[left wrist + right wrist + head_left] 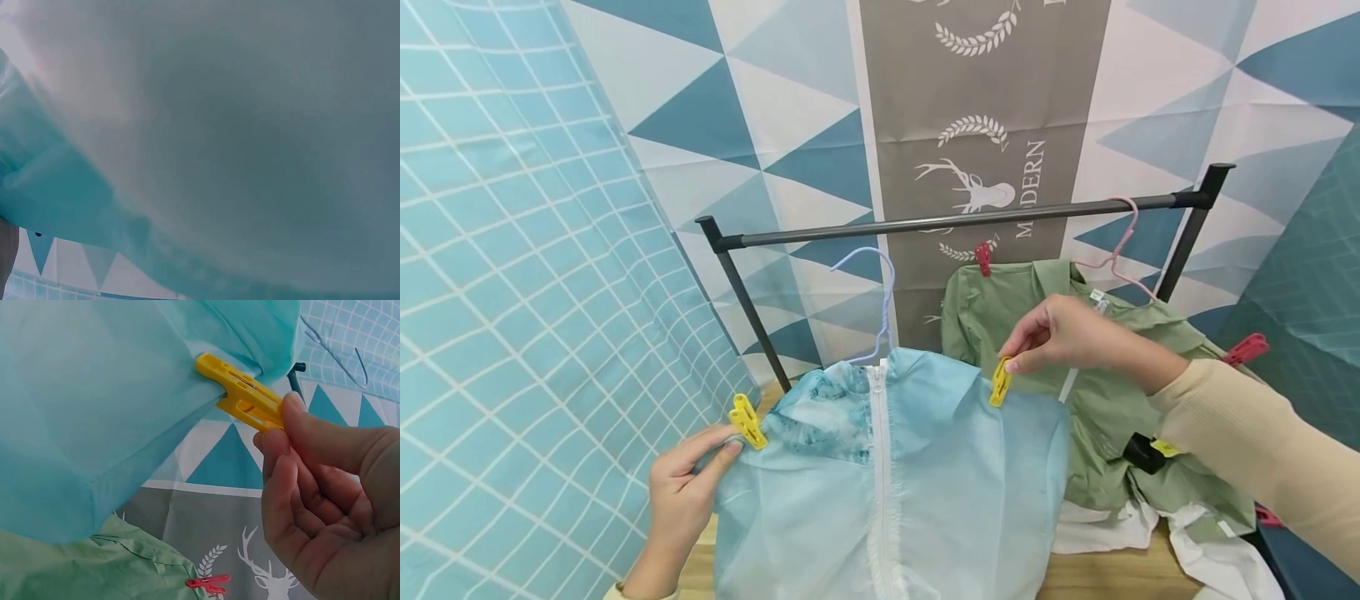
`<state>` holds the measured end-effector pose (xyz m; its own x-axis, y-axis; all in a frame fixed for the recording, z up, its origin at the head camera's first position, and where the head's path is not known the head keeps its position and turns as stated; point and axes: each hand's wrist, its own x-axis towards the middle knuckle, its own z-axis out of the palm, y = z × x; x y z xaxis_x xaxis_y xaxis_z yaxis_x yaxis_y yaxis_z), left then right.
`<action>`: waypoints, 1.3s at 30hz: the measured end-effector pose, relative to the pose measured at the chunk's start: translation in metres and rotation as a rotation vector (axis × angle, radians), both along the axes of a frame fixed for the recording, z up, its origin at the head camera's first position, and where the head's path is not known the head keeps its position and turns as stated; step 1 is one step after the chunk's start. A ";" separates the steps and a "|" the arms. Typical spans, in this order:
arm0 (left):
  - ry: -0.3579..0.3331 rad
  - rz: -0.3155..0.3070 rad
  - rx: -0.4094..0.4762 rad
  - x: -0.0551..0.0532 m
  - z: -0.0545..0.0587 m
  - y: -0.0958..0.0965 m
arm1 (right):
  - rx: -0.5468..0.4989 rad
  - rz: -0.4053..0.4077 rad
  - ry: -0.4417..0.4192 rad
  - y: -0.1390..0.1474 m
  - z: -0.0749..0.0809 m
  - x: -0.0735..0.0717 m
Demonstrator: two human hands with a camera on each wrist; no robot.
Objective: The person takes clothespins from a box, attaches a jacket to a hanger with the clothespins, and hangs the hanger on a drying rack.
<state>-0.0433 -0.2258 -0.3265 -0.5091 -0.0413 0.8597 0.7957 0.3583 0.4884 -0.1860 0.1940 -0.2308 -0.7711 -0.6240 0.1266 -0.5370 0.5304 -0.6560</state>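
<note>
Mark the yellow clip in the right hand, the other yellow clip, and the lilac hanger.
right yellow clip [240, 397], right wrist view, clip body
left yellow clip [748, 421], head view, clip body
lilac hanger [883, 287], head view, hook's wire

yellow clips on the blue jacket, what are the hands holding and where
Right hand pinches the right yellow clip by its tail end. Left hand grips the blue jacket shoulder below the left clip.

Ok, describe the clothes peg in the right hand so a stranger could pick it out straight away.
Find the black clothes rail and the light blue zip jacket below it. On that jacket's shoulder, nearest the green shirt, the right hand pinches a yellow peg. The other yellow peg sits on the opposite shoulder by the left hand; the remaining pegs are red.
</note>
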 end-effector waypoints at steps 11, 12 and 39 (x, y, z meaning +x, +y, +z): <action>-0.011 0.028 0.019 0.004 -0.003 -0.003 | 0.049 0.130 -0.075 0.009 -0.010 -0.005; -0.009 0.028 0.016 0.003 -0.003 -0.003 | 0.057 0.142 -0.098 0.011 -0.012 -0.004; 0.003 0.027 -0.011 0.002 -0.003 0.000 | -0.167 0.166 0.009 0.012 -0.069 0.011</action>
<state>-0.0414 -0.2259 -0.3292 -0.5052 -0.0453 0.8618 0.7873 0.3849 0.4818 -0.1750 0.2061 -0.2999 -0.6578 -0.7122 0.2452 -0.6139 0.3182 -0.7224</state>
